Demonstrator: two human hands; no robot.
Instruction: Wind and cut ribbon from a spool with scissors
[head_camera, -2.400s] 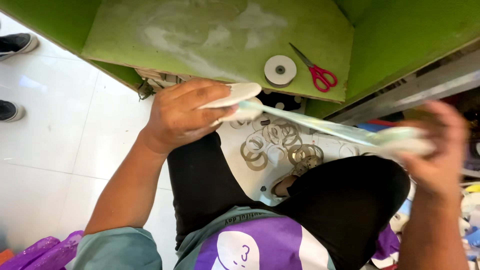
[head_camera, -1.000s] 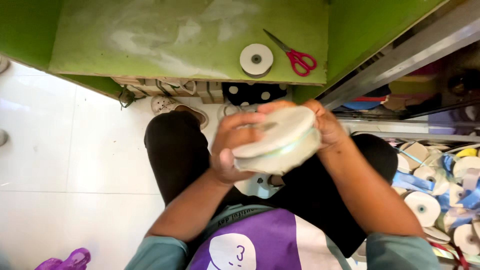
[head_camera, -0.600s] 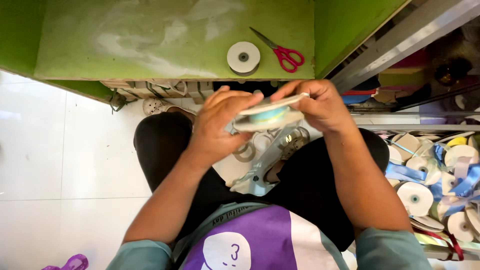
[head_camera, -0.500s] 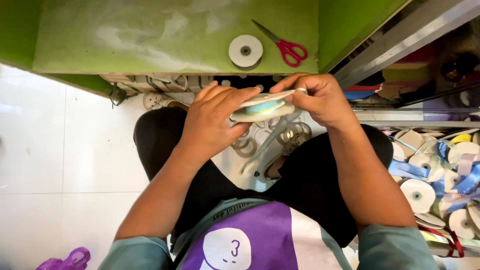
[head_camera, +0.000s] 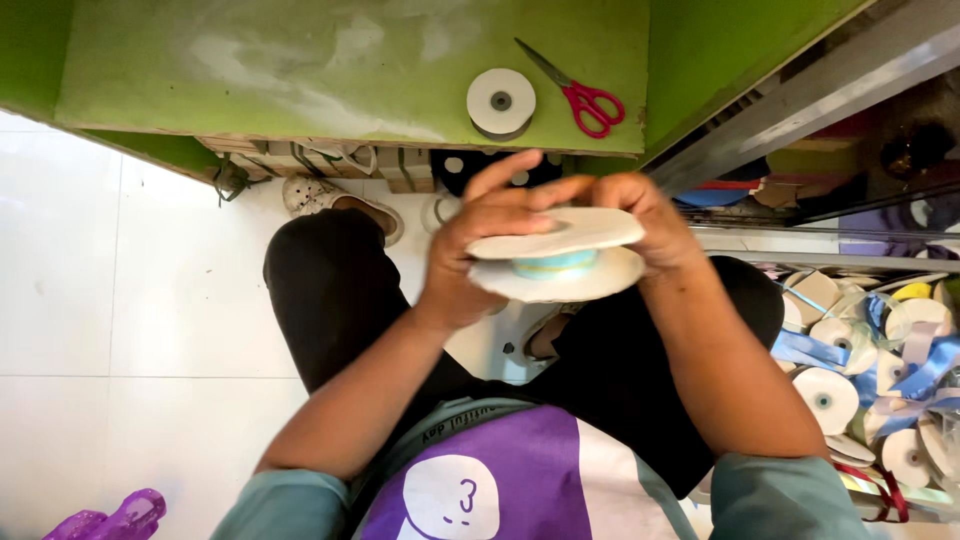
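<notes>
From my seat the biggest thing is the green worktable (head_camera: 300, 70), its front edge just beyond my knees, with white floor tile (head_camera: 130, 300) to my left. On the far part of the tabletop lie a white ribbon roll (head_camera: 500, 100) and, just beside it, red-handled scissors (head_camera: 585, 95). To my right sits a heap of spools and loose blue ribbon (head_camera: 870, 370). Over my lap I hold the ribbon spool (head_camera: 556, 258), two pale card discs tilted nearly flat with a thin band of light blue-green ribbon between them. My left hand (head_camera: 480, 255) cups its near-left rim, fingers spread and curled over the top disc, index raised. My right hand (head_camera: 640, 225) grips the far-right rim; its fingers wrap the edge, but I cannot tell how the fingertips sit underneath. My judgement: to handle this well I should keep the discs parallel, press lightly so the card does not buckle, and keep the ribbon flat between them
</notes>
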